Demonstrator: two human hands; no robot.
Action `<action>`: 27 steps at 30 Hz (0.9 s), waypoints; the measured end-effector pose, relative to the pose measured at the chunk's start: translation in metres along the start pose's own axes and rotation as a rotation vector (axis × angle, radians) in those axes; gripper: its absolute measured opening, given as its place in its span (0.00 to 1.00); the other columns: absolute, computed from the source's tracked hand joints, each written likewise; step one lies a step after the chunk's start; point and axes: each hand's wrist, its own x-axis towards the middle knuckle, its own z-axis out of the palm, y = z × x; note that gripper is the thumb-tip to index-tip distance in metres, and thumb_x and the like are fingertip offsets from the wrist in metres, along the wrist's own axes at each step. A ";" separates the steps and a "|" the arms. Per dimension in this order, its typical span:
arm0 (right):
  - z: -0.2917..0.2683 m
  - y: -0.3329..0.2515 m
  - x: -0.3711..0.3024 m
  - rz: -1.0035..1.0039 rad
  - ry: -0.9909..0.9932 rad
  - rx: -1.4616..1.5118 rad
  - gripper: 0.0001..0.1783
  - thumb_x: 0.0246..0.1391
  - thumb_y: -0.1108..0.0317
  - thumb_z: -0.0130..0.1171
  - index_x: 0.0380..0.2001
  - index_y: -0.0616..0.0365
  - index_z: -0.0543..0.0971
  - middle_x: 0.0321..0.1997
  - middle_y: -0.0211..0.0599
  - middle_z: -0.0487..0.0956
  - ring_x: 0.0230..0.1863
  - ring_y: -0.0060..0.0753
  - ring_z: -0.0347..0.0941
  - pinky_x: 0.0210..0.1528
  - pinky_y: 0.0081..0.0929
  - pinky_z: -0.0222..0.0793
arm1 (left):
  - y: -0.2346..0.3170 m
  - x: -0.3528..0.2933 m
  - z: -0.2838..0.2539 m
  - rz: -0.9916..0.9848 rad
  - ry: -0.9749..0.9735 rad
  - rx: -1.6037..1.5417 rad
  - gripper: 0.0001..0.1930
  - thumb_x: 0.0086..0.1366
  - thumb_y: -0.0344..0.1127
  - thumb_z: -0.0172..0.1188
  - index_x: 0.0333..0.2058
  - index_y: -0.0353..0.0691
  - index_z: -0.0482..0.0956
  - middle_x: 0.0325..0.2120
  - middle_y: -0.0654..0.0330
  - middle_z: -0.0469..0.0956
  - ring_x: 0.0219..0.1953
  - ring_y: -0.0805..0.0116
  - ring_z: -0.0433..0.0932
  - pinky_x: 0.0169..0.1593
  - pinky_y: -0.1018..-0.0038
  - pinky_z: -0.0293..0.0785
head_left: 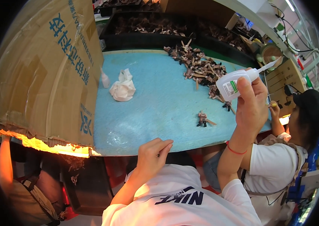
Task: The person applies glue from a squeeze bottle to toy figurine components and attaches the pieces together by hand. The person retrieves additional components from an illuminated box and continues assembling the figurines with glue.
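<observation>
- Right hand [251, 101], raised over the right part of the table [148, 109]: a white squeeze bottle [228, 86] is clasped between thumb and fingers.
- The bottle is held up off the table, tilted, its long thin nozzle [266, 67] pointed up and to the right.
- Light weight and soft, squeezable plastic are to be expected; the smooth sides may turn slippery if wetted. The nozzle looks the most easily bent part, so the body is best gripped low and gently, since liquid could be forced out by a hard pinch.
- Left hand [152, 156], at the near table edge: thumb and fingertips are drawn together; whether anything small is pinched there cannot be told.
- One small figure [202, 118] is seen lying apart on the table, below the bottle, with a flat wooden stick [211, 122] beside it.
- Farther back, a heap of similar figures [195, 62] and sticks is spread.
- At the left, a crumpled tissue [123, 88] and a second small bottle [104, 79] are found near a large cardboard box [46, 75].
- Beyond the table, a black tray [108, 33] is filled with brownish pieces.
- To the right, a co-worker [272, 162] in a dark cap is seated.
</observation>
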 end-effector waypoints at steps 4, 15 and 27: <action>0.008 -0.010 0.005 -0.125 -0.010 -0.010 0.12 0.47 0.69 0.61 0.33 0.65 0.74 0.30 0.34 0.77 0.28 0.19 0.73 0.32 0.17 0.70 | 0.000 -0.002 -0.003 0.007 0.013 -0.007 0.04 0.54 0.27 0.58 0.28 0.35 0.79 0.14 0.56 0.70 0.14 0.62 0.67 0.19 0.72 0.61; 0.019 -0.027 0.012 -0.315 -0.010 -0.011 0.13 0.49 0.68 0.59 0.37 0.63 0.73 0.32 0.33 0.76 0.32 0.20 0.73 0.36 0.19 0.69 | -0.001 -0.004 -0.006 0.021 0.026 -0.009 0.04 0.53 0.27 0.58 0.29 0.35 0.79 0.15 0.56 0.70 0.15 0.62 0.68 0.18 0.72 0.61; 0.025 -0.040 0.018 -0.403 0.013 -0.190 0.13 0.48 0.69 0.60 0.37 0.64 0.74 0.32 0.33 0.77 0.33 0.19 0.71 0.39 0.19 0.65 | -0.001 -0.006 -0.006 0.027 0.022 -0.036 0.04 0.54 0.27 0.58 0.29 0.35 0.79 0.14 0.56 0.70 0.14 0.63 0.67 0.18 0.72 0.61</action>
